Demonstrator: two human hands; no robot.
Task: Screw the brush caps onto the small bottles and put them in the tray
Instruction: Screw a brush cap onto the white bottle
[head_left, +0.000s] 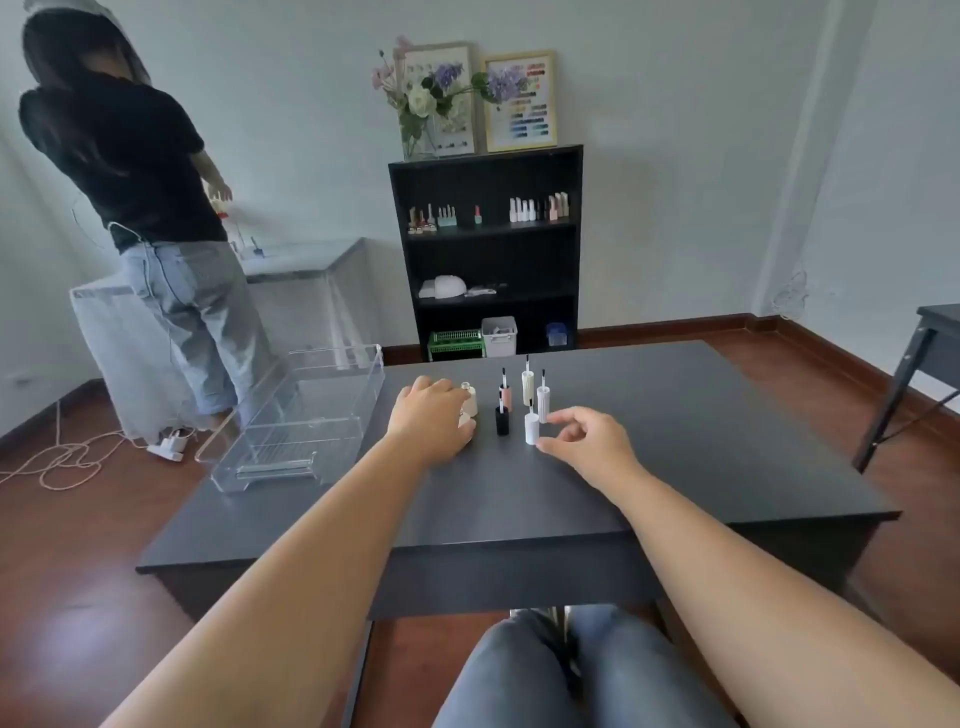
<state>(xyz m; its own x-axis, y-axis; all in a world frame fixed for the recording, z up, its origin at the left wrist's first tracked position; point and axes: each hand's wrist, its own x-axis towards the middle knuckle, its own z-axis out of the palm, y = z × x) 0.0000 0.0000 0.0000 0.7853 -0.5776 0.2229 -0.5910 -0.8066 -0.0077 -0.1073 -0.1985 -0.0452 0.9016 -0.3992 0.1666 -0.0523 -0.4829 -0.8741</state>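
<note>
On the dark table (675, 441), a clear tray (291, 436) sits at left. Left hand (431, 418) lies curled around a cream bottle (469, 400), mouth up. Right hand (587, 441), loosely open, fingertips just touching the white brush cap (531, 427), standing upright, bristles skyward.

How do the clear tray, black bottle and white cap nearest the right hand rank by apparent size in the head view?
1. Clear tray, by far the largest.
2-3. Black bottle and white cap: they look much alike side by side, so I won't rank them.
</note>
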